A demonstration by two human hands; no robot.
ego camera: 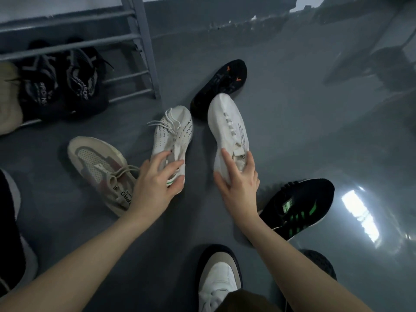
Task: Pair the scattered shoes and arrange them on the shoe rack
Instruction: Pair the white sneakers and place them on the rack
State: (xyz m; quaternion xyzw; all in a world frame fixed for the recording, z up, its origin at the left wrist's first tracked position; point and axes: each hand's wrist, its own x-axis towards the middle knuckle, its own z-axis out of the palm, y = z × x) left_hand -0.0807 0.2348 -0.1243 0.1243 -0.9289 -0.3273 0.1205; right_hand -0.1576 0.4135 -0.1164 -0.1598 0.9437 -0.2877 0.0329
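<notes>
I have both hands down on a pair of white knit sneakers on the grey floor [281,131]. My left hand [155,183] grips the heel end of the left white sneaker [174,134], fingers [173,165] curled over its collar and thumb at the heel. My right hand [238,181] holds the heel of the right white sneaker [227,124], whose toe overlaps a black shoe with orange marks [225,82]. A beige mesh sneaker [96,165] lies just beside my left hand, and a black shoe with green stripes [301,206] lies near my right wrist. The grey shoe rack [144,43] stands at the upper left, with a black-and-grey pair [60,79] on its lowest shelf. A white shoe on the person's foot [218,280] shows at the bottom.
</notes>
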